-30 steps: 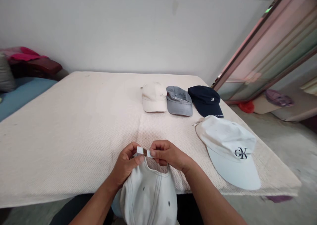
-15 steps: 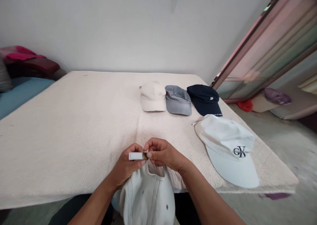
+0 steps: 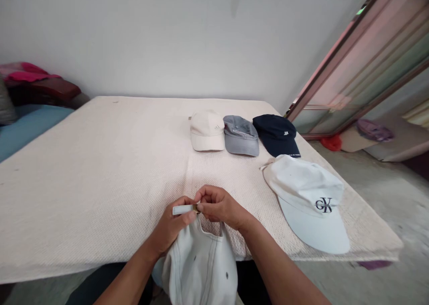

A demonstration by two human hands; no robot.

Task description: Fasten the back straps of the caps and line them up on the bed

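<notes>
A pale baseball cap [image 3: 204, 264] hangs at the table's front edge, its back opening turned up toward me. My left hand [image 3: 176, 222] grips the cap's back strap, whose light free end [image 3: 182, 209] sticks out to the left. Thumb and fingers of my right hand [image 3: 219, 206] pinch at the small brass-coloured buckle [image 3: 196, 208] on that strap. The two hands nearly touch there. The cap's brim is mostly hidden below.
A white cap with dark letters [image 3: 308, 202] lies at the table's right front. Behind it sit a navy cap [image 3: 276, 133], a grey cap [image 3: 241, 137] and a cream cap [image 3: 207, 130]. A cream cloth [image 3: 100, 184] covers the table; a wall [image 3: 167, 41] stands behind.
Both hands have risen very slightly with the strap, and its free end now tilts a little. My left thumb has moved up to the strap near the buckle. The other caps stay put.
</notes>
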